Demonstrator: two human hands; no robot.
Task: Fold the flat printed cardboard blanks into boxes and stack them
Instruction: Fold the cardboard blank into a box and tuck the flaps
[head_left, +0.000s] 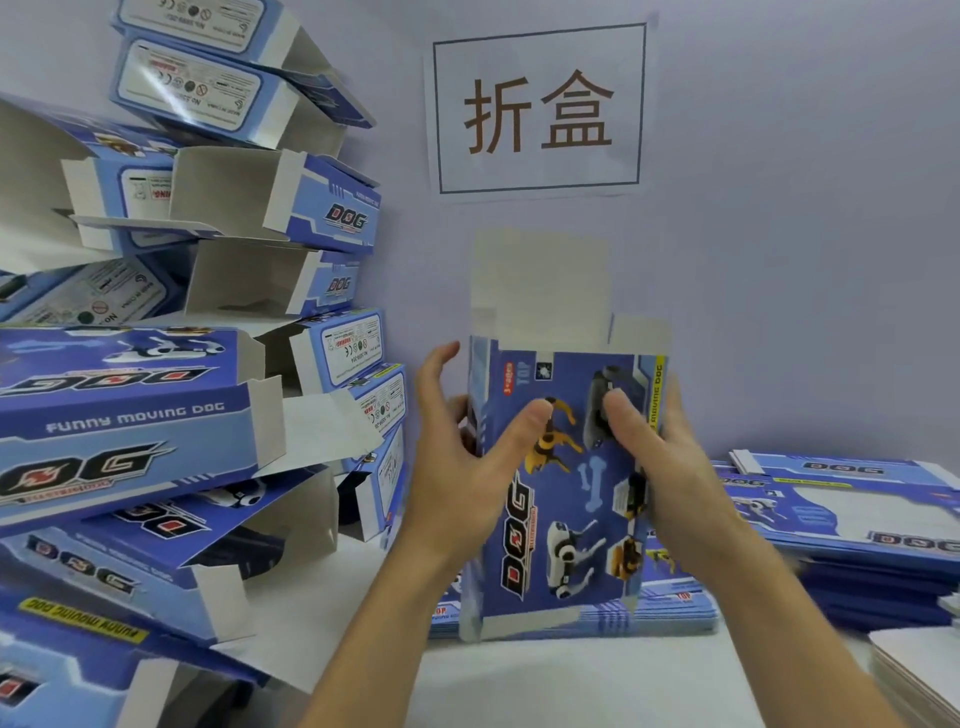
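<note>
Box: a blue dog-picture box (566, 483) stood upright between both hands, over the white counter (571, 680), its white top flaps up.
Left hand: the left hand (462, 457) held the box's left side, thumb on the front, other fingers spread loose.
Right hand: the right hand (660, 467) gripped the right edge, thumb pressed on the front.
Done boxes: a leaning pile of folded boxes (171, 395) sat at the left.
Flat blanks: stacks of flat blanks (852, 514) lay at the right, more just behind the box.
Wall: a paper sign (540, 109) hung above.
</note>
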